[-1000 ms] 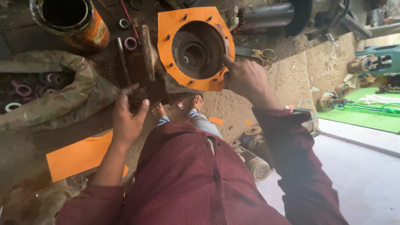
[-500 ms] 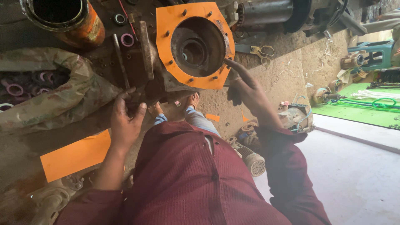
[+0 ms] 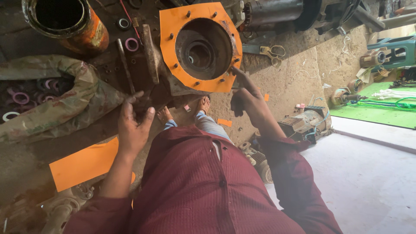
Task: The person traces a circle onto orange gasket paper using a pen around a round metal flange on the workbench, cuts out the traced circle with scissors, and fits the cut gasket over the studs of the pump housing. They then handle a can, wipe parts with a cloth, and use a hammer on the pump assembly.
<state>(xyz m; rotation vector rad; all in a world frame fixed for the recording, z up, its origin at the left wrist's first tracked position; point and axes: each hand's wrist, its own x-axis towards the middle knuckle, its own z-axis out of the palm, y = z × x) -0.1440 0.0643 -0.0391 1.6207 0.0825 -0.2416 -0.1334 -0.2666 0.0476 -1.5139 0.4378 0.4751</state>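
Observation:
A rusty round metal housing (image 3: pixel 203 47) stands in front of me, its face covered by an orange gasket sheet (image 3: pixel 170 30) with studs poking through it. My right hand (image 3: pixel 247 97) is at the gasket's lower right edge, one finger stretched out and touching it, holding nothing. My left hand (image 3: pixel 134 123) rests with spread fingers against the dark metal base (image 3: pixel 130 73) to the left of the housing. My bare feet (image 3: pixel 184 110) show below the housing.
A rusty orange drum (image 3: pixel 69 21) stands at the upper left. A cloth sack (image 3: pixel 56 99) holds pink rings. An orange sheet (image 3: pixel 84 162) lies at the lower left. Scissors (image 3: pixel 271 52) lie right of the housing. Motor parts (image 3: pixel 303 123) and green matting (image 3: pixel 377 108) are at right.
My right hand has slid down from the gasket's right rim to its lower right edge and opened to one pointing finger. The left hand stays at the base.

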